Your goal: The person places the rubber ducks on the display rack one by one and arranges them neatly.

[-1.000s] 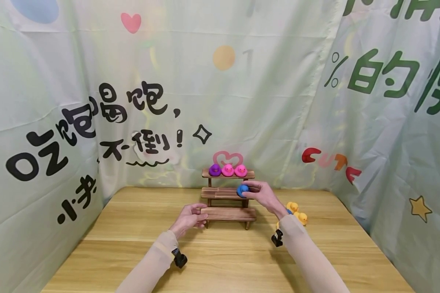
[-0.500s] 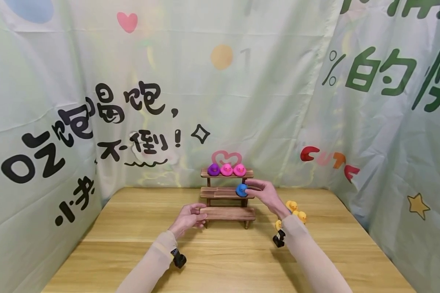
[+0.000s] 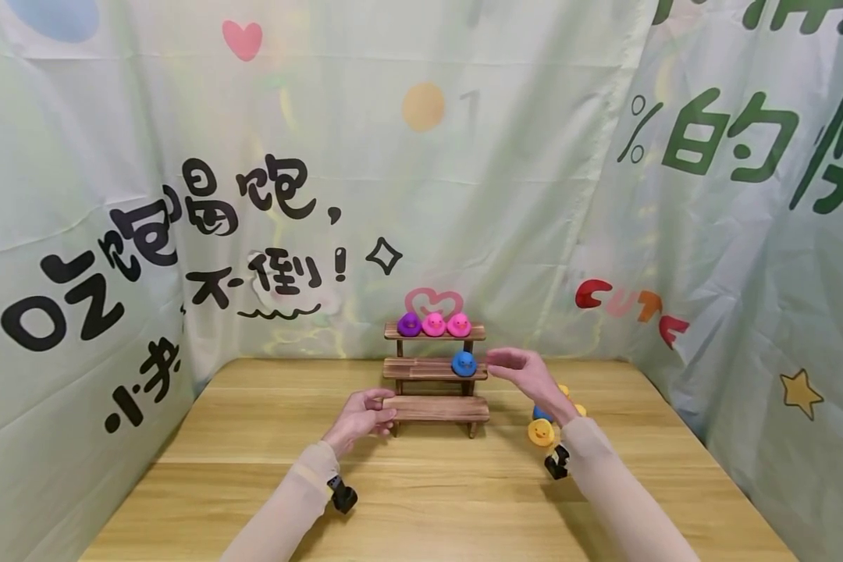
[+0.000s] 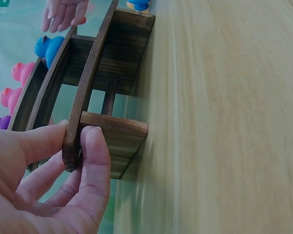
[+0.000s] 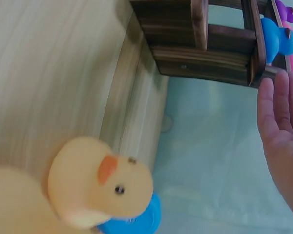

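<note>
A three-step wooden shelf (image 3: 435,407) stands at the back middle of the table. My left hand (image 3: 357,420) grips the left end of its lowest step; in the left wrist view the thumb (image 4: 44,141) lies on top and fingers curl beneath the board. A blue rubber duck (image 3: 464,364) sits at the right end of the middle step. Just to its right, my right hand (image 3: 530,378) hovers apart from it, fingers extended and holding nothing. On the top step a purple duck (image 3: 409,325) and two pink ducks (image 3: 434,325) stand in a row.
Right of the shelf, several yellow ducks (image 3: 541,432) and a blue item (image 3: 542,414) lie on the wooden table (image 3: 421,499), partly hidden by my right forearm. A printed curtain (image 3: 506,234) encloses the table at the back and sides.
My right hand has let go of the blue duck and drawn away to the right, leaving it on the middle step. The left hand keeps its grip on the shelf.
</note>
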A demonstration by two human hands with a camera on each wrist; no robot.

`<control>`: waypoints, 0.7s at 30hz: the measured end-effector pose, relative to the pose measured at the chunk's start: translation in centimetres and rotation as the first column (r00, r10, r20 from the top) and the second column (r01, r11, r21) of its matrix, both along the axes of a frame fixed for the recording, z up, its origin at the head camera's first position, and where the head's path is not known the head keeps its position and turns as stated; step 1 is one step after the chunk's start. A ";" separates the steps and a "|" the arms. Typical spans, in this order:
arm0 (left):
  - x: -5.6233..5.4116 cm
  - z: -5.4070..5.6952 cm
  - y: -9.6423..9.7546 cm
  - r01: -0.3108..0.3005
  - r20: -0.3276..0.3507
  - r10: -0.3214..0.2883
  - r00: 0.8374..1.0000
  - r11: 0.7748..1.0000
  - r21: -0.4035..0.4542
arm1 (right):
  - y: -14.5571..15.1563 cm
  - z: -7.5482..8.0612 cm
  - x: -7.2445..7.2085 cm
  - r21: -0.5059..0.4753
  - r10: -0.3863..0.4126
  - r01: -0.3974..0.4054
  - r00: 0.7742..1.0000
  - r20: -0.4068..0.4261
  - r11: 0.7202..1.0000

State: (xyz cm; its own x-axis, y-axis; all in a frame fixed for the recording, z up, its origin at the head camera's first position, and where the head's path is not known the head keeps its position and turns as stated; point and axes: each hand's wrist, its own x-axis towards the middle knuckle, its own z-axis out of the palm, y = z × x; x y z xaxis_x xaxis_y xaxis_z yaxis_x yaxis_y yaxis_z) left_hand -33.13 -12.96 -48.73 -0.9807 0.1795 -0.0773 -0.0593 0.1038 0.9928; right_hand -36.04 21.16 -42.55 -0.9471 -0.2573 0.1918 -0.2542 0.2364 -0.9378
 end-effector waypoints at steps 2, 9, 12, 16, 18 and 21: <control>0.0 0.0 0.0 0.001 0.002 -0.001 1.000 1.000 0.001 | 0.5 -0.1 0.0 -0.008 0.025 -0.025 1.000 0.008 1.000; -0.1 -0.2 -0.1 -0.002 0.009 0.002 1.000 1.000 0.002 | 2.4 -0.4 0.1 0.027 0.114 -0.114 0.993 0.016 0.993; 0.0 -0.1 -0.2 -0.002 0.011 0.002 1.000 1.000 0.000 | 3.4 -0.5 0.2 0.048 0.110 -0.111 0.994 0.022 0.993; 0.2 0.1 -0.2 -0.005 0.004 0.005 1.000 1.000 -0.004 | 4.6 -0.7 0.4 0.077 0.105 -0.108 0.994 0.037 0.991; 0.2 0.2 -0.1 -0.007 0.001 0.007 1.000 1.000 -0.002 | 5.3 -0.9 0.4 0.095 0.106 -0.110 0.993 0.044 0.989; 0.2 0.3 0.0 -0.001 -0.005 0.001 1.000 1.000 0.000 | 6.3 -1.1 0.5 0.124 0.115 -0.120 0.992 0.043 0.985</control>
State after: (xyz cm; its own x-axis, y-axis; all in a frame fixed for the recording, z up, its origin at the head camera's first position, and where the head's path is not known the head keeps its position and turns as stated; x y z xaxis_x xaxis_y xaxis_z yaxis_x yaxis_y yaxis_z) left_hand -32.90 -12.92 -48.43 -0.9812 0.1789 -0.0725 -0.0544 0.1042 0.9931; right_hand -35.55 27.49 -43.68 -0.9144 -0.3874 0.1179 -0.2546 0.3236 -0.9113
